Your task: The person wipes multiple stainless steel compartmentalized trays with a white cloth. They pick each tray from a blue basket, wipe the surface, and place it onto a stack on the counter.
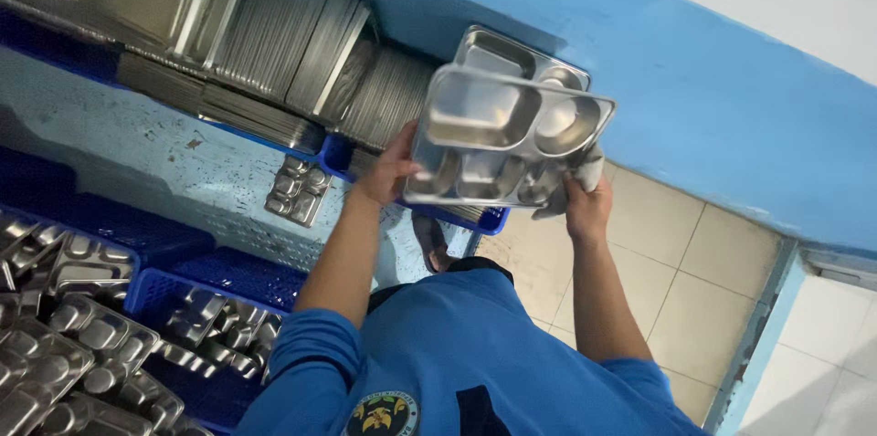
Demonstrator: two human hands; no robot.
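**Holding a steel tray up against the blue wall**

Gripping from both sides, the two hands keep a compartmented steel meal tray [498,135] raised in front of me, tilted so its wells face the camera. Left hand [391,171] clamps the tray's left edge, fingers behind, thumb on the rim. Right hand [585,203] is closed on the lower right corner together with a pale cloth [585,171] bunched there. A second tray seems to sit just behind the first; the edges overlap and I cannot be sure.

Tray is in the air, in front of the blue wall [713,98], above the tiled floor [676,272].

Below and left: blue plastic crates [247,276] with more steel trays lying jumbled inside [82,336]. Upper left: stacked trays standing on edge in rows [301,43]. One lone tray [297,189] lies on the wet concrete floor.

Blue sleeves [311,345] and shirt front fill the bottom of the view.
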